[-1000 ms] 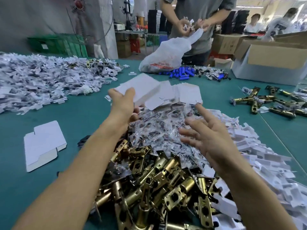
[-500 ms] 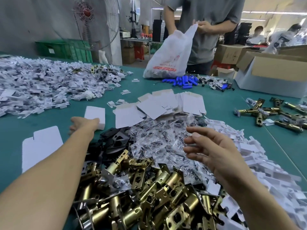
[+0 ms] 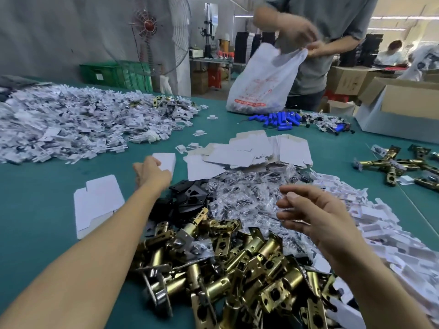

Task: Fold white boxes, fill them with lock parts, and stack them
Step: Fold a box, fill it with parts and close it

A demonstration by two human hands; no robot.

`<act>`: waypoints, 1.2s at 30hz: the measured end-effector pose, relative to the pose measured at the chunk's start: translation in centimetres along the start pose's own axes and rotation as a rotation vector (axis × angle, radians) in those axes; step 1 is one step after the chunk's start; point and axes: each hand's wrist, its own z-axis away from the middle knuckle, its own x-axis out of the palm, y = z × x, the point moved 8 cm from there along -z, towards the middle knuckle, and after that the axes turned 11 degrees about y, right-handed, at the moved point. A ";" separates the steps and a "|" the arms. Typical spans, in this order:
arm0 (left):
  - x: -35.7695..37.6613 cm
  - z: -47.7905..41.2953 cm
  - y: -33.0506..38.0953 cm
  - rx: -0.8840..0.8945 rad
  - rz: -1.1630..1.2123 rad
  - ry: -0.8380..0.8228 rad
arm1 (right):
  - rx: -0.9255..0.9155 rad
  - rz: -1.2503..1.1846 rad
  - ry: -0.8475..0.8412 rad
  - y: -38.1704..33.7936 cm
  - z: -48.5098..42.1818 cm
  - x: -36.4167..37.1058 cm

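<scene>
White box (image 3: 166, 159) sits partly hidden behind left hand (image 3: 152, 174), grip unclear.

Standing fan (image 3: 148, 27), green crate (image 3: 114, 74), plastic bag (image 3: 259, 86)

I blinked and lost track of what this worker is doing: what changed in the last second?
The left hand carried the folded white box from above the flat box blanks leftward and down to the green table; it is still at the box, grip unclear. The right hand kept hovering open over the bagged parts. The brass latches stayed put.
</scene>
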 end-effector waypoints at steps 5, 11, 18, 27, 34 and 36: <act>-4.9 -1.1 -5.4 -0.028 -0.368 0.021 | 0.036 0.020 0.013 1.0 0.9 0.1; -8.2 -2.6 -10.8 -0.226 -0.477 -0.019 | 0.028 0.063 0.002 1.3 1.5 0.5; -7.3 -3.7 -9.5 -0.290 -0.061 0.122 | 0.023 0.031 0.027 1.3 1.0 0.2; -2.8 -3.8 0.1 -0.259 0.551 0.250 | 0.034 0.037 0.050 2.3 0.5 -0.4; 6.8 0.4 5.0 -0.282 0.554 -0.245 | 0.057 0.074 0.107 3.1 -0.7 -2.2; 8.0 1.6 5.4 -0.245 0.494 -0.279 | 0.056 0.118 0.099 3.3 -0.8 -2.2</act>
